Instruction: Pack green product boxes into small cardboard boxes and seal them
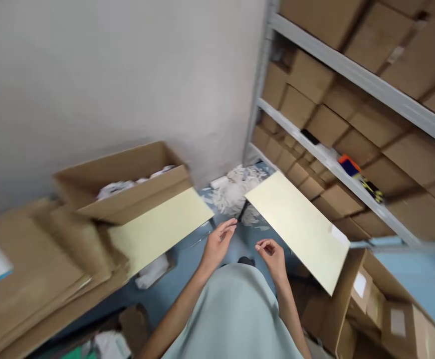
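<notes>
My left hand [218, 243] is raised in front of my body with its fingers stretched forward and nothing visible in it. Opposite it, my right hand [273, 255] has its thumb and fingertips brought together; whatever they may hold is too small to make out. Left of my hands is a pale yellow board top [165, 224], next to an open cardboard box [142, 194] with white crumpled material inside. A second pale yellow tabletop [300, 227] lies to the right, with a small white label [339, 234] on it. Neither hand touches these surfaces.
White paper strips [245, 192] are heaped on the blue floor [187, 279] by the wall. Metal shelving [352, 179] full of cardboard boxes stands at right. An open carton [337, 309] sits lower right. Flattened cardboard [26, 254] is stacked at left.
</notes>
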The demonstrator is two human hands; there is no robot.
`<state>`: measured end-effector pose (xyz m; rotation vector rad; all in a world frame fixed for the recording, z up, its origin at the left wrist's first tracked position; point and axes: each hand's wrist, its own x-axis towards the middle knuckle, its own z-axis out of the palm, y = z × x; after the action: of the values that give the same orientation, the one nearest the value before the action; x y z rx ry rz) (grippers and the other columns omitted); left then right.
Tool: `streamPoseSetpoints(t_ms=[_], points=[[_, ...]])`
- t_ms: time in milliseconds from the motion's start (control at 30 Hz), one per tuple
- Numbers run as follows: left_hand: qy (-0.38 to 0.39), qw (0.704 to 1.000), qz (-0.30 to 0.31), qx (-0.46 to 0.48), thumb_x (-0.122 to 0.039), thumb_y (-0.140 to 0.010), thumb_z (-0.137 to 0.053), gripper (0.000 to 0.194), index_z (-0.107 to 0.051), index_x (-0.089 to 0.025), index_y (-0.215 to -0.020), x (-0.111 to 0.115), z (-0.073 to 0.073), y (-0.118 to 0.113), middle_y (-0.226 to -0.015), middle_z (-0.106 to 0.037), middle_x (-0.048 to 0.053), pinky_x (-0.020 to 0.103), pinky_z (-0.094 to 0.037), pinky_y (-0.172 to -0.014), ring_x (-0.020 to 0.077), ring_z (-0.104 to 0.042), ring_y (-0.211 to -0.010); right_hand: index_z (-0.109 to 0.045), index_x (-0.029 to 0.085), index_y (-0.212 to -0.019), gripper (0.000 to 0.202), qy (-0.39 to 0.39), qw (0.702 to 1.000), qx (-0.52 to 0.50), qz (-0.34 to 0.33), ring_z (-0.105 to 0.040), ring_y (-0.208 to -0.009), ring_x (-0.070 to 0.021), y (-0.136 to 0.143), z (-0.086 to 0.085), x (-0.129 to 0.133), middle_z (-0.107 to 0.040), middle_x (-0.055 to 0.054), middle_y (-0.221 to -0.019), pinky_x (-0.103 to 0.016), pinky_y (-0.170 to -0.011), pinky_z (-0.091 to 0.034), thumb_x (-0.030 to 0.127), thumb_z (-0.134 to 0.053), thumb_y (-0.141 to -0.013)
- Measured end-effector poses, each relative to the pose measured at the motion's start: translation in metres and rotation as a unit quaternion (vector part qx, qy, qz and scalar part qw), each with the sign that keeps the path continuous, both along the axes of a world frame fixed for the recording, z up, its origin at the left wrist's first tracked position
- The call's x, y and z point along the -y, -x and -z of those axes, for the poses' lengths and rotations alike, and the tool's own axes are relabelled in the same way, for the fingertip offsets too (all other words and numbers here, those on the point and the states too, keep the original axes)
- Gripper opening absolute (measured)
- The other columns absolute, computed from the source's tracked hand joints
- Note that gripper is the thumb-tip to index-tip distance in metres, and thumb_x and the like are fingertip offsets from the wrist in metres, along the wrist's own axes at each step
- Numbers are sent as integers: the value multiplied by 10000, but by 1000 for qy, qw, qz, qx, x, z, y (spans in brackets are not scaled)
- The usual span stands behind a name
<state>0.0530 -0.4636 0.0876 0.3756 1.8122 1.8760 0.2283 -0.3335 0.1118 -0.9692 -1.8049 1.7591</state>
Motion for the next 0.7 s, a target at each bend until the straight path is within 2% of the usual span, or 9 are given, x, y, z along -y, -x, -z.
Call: streamPoseSetpoints(t_ms=[67,167,267,367,500,600,700], points=[[1,996,-89,8,-737,-903,-745,674,-817,-198,-1300,34,-2,19,-1399,-829,178,507,-609,-1189,335,-820,-1251,-713,249,-770,450,0,995,10,-95,-792,-960,-276,44,-1,10,-836,-98,-963,-417,-941,-652,651,-904,-833],[3,974,-223,26,-727,-913,-740,652,-816,-195,-1282,90,-4,36,-1386,-833,181,518,-616,-1183,343,-822,-1248,-706,268,-776,431,-1,973,23,-232,-791,-962,-289,108,-1,29,-827,-85,-938,-432,-943,-650,647,-901,-837],[13,939,-342,47,-704,-928,-742,621,-816,-202,-1287,146,-5,38,-1410,-823,179,527,-606,-1204,347,-815,-1272,-703,273,-783,417,2,935,30,-353,-784,-960,-288,172,-2,55,-822,-78,-936,-428,-934,-644,639,-892,-847],[30,894,-441,68,-671,-930,-754,597,-811,-212,-1308,190,-5,30,-1441,-811,173,526,-592,-1224,348,-801,-1307,-699,266,-781,410,4,889,34,-457,-781,-960,-281,229,-7,87,-824,-78,-941,-422,-946,-639,623,-893,-839],[36,828,-552,90,-674,-898,-770,600,-814,-208,-1273,223,-5,18,-1402,-828,169,536,-595,-1204,368,-803,-1297,-691,264,-810,404,12,828,21,-561,-789,-982,-274,290,-19,135,-832,-79,-972,-425,-973,-639,613,-888,-856],[38,776,-622,97,-679,-882,-775,613,-814,-200,-1261,235,-6,12,-1373,-837,170,540,-601,-1182,373,-811,-1266,-684,264,-836,393,17,782,15,-623,-797,-1001,-271,323,-25,167,-841,-82,-1000,-429,-984,-644,604,-877,-878],[42,720,-685,107,-662,-890,-774,606,-813,-190,-1267,240,-8,2,-1389,-830,175,538,-604,-1173,363,-818,-1236,-681,263,-847,384,13,735,23,-678,-798,-1016,-268,345,-24,192,-844,-83,-1008,-430,-990,-649,595,-868,-891]])
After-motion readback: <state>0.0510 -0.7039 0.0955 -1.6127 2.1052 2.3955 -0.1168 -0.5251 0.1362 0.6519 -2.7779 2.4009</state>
